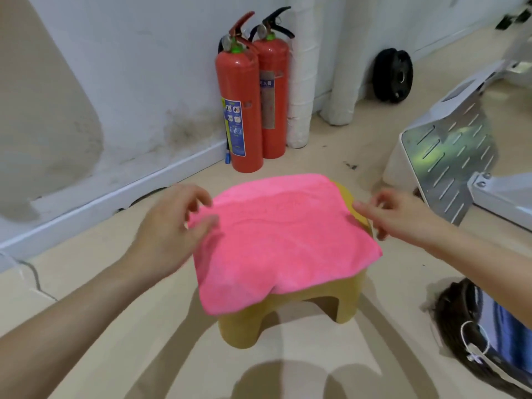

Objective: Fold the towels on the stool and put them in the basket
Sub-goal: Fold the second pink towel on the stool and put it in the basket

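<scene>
Loosely draped over the low mustard-yellow plastic stool [250,329] lies the square pink microfibre towel [282,237]. The left hand [164,234] touches its left edge with its grip spread. The right hand [403,214] reaches its right corner, grip spread too.

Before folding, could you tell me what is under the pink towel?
A yellow stool; its legs and right edge show. The towel hides the seat and anything on it.

Around the stool [239,332], bare floor [184,364] lies open from 6 to 10 o'clock. At 12 o'clock two fire extinguishers [244,110] stand against the wall [129,82], near the stool but apart from it. A slotted metal base [449,156] crowds in at 2 o'clock. A dark basket [452,315] sits at 4 o'clock.
</scene>
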Demonstrator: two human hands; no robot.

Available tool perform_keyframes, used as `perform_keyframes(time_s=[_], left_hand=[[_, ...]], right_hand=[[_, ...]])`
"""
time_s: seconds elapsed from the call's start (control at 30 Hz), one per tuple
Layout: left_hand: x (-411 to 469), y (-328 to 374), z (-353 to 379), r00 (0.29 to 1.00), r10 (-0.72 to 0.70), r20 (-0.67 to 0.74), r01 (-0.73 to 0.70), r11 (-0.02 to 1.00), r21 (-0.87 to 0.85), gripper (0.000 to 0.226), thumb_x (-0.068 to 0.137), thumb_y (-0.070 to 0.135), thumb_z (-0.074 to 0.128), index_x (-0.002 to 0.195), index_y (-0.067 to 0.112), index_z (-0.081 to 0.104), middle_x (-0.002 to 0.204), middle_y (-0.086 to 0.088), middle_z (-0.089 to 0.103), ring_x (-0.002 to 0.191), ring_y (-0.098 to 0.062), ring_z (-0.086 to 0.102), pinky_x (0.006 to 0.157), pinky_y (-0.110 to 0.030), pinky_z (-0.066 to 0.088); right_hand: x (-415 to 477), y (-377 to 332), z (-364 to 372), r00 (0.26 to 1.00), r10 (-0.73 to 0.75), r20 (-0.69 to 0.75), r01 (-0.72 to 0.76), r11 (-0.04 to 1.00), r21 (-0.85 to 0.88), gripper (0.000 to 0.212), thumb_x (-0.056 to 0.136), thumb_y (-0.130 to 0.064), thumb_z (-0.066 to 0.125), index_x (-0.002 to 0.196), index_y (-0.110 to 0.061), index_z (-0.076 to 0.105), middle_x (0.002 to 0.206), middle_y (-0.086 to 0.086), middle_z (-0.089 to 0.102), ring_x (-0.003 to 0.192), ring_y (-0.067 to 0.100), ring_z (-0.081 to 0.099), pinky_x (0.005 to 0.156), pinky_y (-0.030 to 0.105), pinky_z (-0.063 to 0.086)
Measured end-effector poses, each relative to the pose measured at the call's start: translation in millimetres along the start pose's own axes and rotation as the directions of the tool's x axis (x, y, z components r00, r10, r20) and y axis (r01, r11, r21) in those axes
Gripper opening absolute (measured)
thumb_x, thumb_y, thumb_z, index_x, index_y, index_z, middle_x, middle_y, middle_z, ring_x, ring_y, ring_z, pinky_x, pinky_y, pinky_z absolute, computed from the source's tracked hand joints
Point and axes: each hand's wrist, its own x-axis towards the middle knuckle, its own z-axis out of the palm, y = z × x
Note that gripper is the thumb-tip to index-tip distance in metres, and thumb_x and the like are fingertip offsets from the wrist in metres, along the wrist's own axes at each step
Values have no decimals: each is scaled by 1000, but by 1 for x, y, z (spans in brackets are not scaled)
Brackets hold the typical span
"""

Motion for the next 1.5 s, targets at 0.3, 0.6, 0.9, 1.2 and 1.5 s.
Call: perform_keyframes(time_s=[0.3, 0.6, 0.9, 1.2, 1.5], left_hand=[[-44, 28, 36, 764, 417, 492, -631, 640, 438, 12, 70, 25, 52, 79, 17, 54, 65, -1, 49, 49, -24, 48, 36, -30, 32], [-33, 142, 55, 710, 145, 689, 235, 874, -425, 28, 75, 18, 55, 100, 31, 55, 70, 4, 62, 62, -16, 59, 64, -31, 52], [33, 54, 66, 995, -43, 94, 38, 998, 46, 31, 84, 14, 56, 114, 19, 60, 109, -1, 60, 103, -18, 52, 96, -32, 38], [34, -19, 45, 544, -717, 436, 838, 494, -234, 44, 91, 56, 44, 110, 20, 62, 112, 0, 63, 93, -18, 58, 81, -32, 41], [94, -27, 46, 630, -680, 374, 710, 311, -632, 31, 78, 2, 68, 108, 6, 67, 102, -17, 71, 82, -27, 66, 76, -36, 55]], right_hand=[[-37, 9, 20, 984, 99, 146, -144, 928, 342, 25, 81, -10, 73, 85, -7, 49, 70, 27, 69, 48, 23, 62, 44, 23, 39], [33, -10, -31, 975, -181, -131, 146, 960, -240, 12, 85, -8, 58, 88, -15, 67, 85, 8, 67, 83, 25, 60, 67, 28, 41], [84, -14, 9, 945, -293, -144, 209, 881, -425, 55, 87, -30, 54, 139, -19, 41, 138, 14, 49, 129, 32, 41, 106, 38, 30], [112, -26, 48, 971, -239, -25, 210, 894, -396, 53, 88, -45, 41, 135, -21, 44, 133, 10, 54, 125, 34, 44, 104, 48, 35], [126, -53, 47, 950, -288, -123, 288, 957, -14, 10, 81, -25, 69, 78, -16, 70, 76, -2, 67, 77, 17, 57, 75, 27, 41]])
